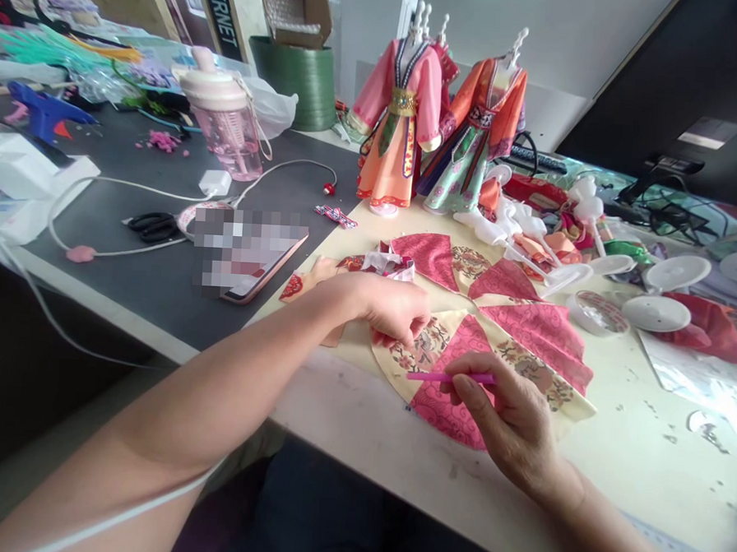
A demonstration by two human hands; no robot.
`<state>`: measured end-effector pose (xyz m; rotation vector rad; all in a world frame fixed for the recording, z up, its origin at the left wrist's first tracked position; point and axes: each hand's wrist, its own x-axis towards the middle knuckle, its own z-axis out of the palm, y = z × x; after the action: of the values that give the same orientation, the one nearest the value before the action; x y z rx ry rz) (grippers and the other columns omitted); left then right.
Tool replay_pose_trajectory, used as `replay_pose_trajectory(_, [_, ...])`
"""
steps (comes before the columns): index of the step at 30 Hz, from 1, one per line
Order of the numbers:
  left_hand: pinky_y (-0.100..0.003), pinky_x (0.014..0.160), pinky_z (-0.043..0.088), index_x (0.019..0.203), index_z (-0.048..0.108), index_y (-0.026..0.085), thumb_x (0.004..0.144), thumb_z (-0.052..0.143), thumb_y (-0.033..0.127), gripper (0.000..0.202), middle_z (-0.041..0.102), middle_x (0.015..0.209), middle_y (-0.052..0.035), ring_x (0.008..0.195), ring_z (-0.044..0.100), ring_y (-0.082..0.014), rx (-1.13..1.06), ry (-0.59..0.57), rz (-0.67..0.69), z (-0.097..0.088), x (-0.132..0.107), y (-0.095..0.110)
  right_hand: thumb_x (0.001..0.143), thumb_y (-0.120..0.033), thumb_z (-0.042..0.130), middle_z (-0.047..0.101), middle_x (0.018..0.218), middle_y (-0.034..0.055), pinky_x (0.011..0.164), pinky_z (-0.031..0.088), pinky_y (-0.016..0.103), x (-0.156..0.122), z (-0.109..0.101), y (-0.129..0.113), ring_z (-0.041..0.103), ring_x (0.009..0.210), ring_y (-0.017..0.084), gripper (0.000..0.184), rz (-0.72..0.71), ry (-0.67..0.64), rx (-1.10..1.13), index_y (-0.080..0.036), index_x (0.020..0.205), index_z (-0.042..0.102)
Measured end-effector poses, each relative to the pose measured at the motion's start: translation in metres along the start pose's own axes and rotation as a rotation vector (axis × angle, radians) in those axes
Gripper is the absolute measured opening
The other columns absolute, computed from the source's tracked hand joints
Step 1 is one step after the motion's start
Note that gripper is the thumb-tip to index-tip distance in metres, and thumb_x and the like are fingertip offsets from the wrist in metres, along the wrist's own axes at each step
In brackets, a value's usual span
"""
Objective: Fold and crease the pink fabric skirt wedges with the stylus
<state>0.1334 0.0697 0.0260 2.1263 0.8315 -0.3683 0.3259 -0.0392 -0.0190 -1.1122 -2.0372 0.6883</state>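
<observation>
A thin pink stick [425,377] lies level in my right hand [509,415], pinched between thumb and fingers. It passes over a fan-shaped cloth piece [473,339] sewn from deep pink and cream floral panels. My left hand [397,310] is closed, its curled fingers low over the left part of that cloth; whatever they grip is hidden. Behind the hands lies a second fan-shaped cloth piece [428,258] in the same fabrics. Beside my left wrist are small patterned cloth pieces [394,265], partly covered by my arm.
Dressed doll figures [401,121] stand at the back. White doll stands [656,313] and a tape roll [598,313] crowd the right. Leftward are a phone [270,267], black-handled scissors [152,226], a cable, a pink bottle [220,112] and a blue glue gun [47,112].
</observation>
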Motion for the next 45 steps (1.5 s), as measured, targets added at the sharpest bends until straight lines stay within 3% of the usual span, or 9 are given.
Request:
replay_pose_trajectory(8, [-0.023, 0.050, 0.040, 0.072, 0.059, 0.016, 0.071, 0.052, 0.018, 0.007, 0.063, 0.062, -0.0019, 0.054, 0.057, -0.0122, 0.035, 0.020, 0.031, -0.002, -0.001, 0.001, 0.091, -0.023, 0.050, 0.064, 0.074, -0.0027, 0.059, 0.048, 0.023, 0.000, 0.000, -0.001, 0.062, 0.063, 0.011, 0.006, -0.004, -0.008, -0.012, -0.024, 0.092, 0.055])
replay_pose_trajectory(14, [-0.023, 0.051, 0.035, 0.076, 0.062, 0.017, 0.072, 0.055, 0.020, 0.009, 0.064, 0.069, -0.0006, 0.060, 0.055, -0.0108, 0.088, 0.121, 0.131, -0.004, -0.010, -0.001, 0.091, -0.022, 0.049, 0.064, 0.073, -0.0024, 0.059, 0.047, 0.023, 0.001, -0.001, -0.002, 0.061, 0.062, 0.011, 0.006, -0.025, -0.017, -0.034, -0.023, 0.091, 0.054])
replay_pose_trajectory(17, [-0.022, 0.053, 0.035, 0.077, 0.064, 0.017, 0.074, 0.057, 0.022, 0.009, 0.065, 0.074, -0.0001, 0.064, 0.055, -0.0106, 0.094, 0.103, 0.137, 0.004, -0.015, -0.005, 0.091, -0.021, 0.049, 0.063, 0.073, -0.0020, 0.058, 0.046, 0.023, 0.002, -0.002, -0.003, 0.061, 0.062, 0.011, 0.006, -0.068, -0.023, -0.052, -0.023, 0.092, 0.054])
replay_pose_trajectory(21, [-0.021, 0.060, 0.039, 0.081, 0.065, 0.015, 0.076, 0.056, 0.019, 0.011, 0.066, 0.080, -0.0011, 0.073, 0.059, -0.0110, -0.059, 0.037, 0.177, 0.019, -0.019, -0.016, 0.090, -0.018, 0.049, 0.061, 0.071, -0.0027, 0.057, 0.045, 0.021, 0.003, -0.003, -0.004, 0.059, 0.061, 0.009, 0.006, -0.124, -0.028, -0.060, -0.021, 0.091, 0.054])
replay_pose_trajectory(24, [-0.021, 0.062, 0.040, 0.082, 0.065, 0.015, 0.075, 0.056, 0.017, 0.012, 0.066, 0.084, -0.0017, 0.076, 0.059, -0.0115, -0.093, 0.079, 0.191, 0.026, -0.019, -0.021, 0.090, -0.016, 0.049, 0.060, 0.069, -0.0037, 0.057, 0.044, 0.020, 0.003, -0.003, -0.004, 0.058, 0.061, 0.007, 0.006, -0.137, -0.024, -0.063, -0.020, 0.090, 0.054])
replay_pose_trajectory(32, [-0.022, 0.057, 0.034, 0.075, 0.064, 0.017, 0.075, 0.057, 0.017, 0.007, 0.065, 0.075, 0.0006, 0.068, 0.055, -0.0100, 0.035, 0.191, 0.173, 0.031, -0.019, -0.014, 0.088, -0.011, 0.049, 0.058, 0.071, -0.0028, 0.056, 0.042, 0.020, 0.003, -0.004, -0.002, 0.054, 0.061, 0.008, 0.009, -0.225, -0.054, -0.073, -0.019, 0.092, 0.053])
replay_pose_trajectory(38, [-0.023, 0.057, 0.032, 0.073, 0.062, 0.017, 0.075, 0.058, 0.021, 0.006, 0.064, 0.073, 0.0013, 0.067, 0.053, -0.0103, 0.064, 0.211, 0.178, 0.034, -0.019, -0.013, 0.088, -0.008, 0.048, 0.059, 0.074, -0.0012, 0.056, 0.042, 0.022, 0.005, -0.004, -0.002, 0.054, 0.062, 0.008, 0.012, -0.279, -0.065, -0.096, -0.018, 0.093, 0.052])
replay_pose_trajectory(45, [-0.023, 0.058, 0.032, 0.071, 0.061, 0.017, 0.074, 0.055, 0.015, 0.008, 0.064, 0.073, 0.0011, 0.067, 0.053, -0.0103, 0.063, 0.219, 0.178, 0.035, -0.019, -0.013, 0.086, -0.008, 0.049, 0.062, 0.072, -0.0006, 0.053, 0.044, 0.022, 0.004, -0.010, -0.006, 0.059, 0.063, 0.010, 0.013, -0.272, 0.016, -0.102, -0.019, 0.092, 0.053])
